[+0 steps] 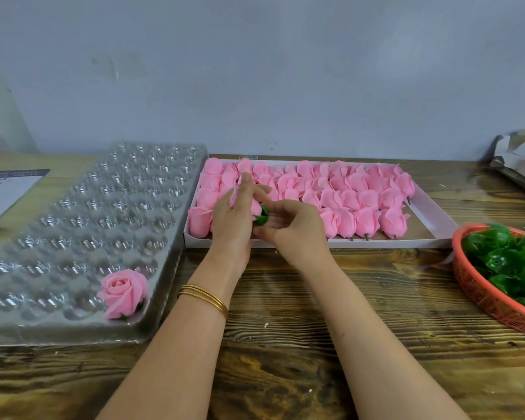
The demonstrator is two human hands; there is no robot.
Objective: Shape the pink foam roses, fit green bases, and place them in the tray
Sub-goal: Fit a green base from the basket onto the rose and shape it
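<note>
Showing soft, layered petals, a pink foam rose [256, 207] is held by the left hand [234, 219] over the white box [315, 243]. A green base [262, 216] is pinched at its underside by the right hand [288, 227].

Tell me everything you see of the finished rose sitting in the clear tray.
The finished rose is pink, of soft foam-like petals opened in a spiral, with a green base peeking out beneath. It sits tilted in a cup at the near right corner of the clear blister tray, the only flower there. Nothing else touches it.
</note>
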